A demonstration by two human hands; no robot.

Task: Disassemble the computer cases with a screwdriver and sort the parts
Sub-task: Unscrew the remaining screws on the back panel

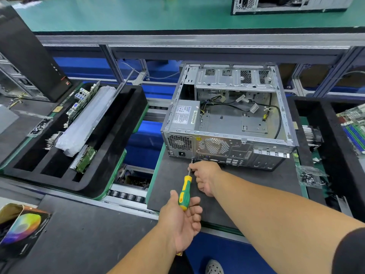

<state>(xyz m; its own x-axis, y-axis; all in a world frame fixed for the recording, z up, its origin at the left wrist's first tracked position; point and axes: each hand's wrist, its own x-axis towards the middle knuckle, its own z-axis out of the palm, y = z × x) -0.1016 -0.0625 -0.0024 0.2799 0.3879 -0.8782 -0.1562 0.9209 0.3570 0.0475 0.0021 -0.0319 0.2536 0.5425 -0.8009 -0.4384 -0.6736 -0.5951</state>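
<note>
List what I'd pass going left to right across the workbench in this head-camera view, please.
Colourful box → black foam tray holding circuit boards → green-and-yellow screwdriver → open computer case → clear bag of screws → green motherboard at the right edge.

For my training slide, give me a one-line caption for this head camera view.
Both hands steer a screwdriver into the open computer case's rear panel.

Screwdriver [185,191]: green and yellow handle. Computer case [229,117]: silver-grey, honeycomb-perforated vents. Mat [173,186] beneath case: dark grey, green-edged. Foam tray [110,147] left of case: black. Box [21,230] farther left: rainbow colour wheel.
</note>
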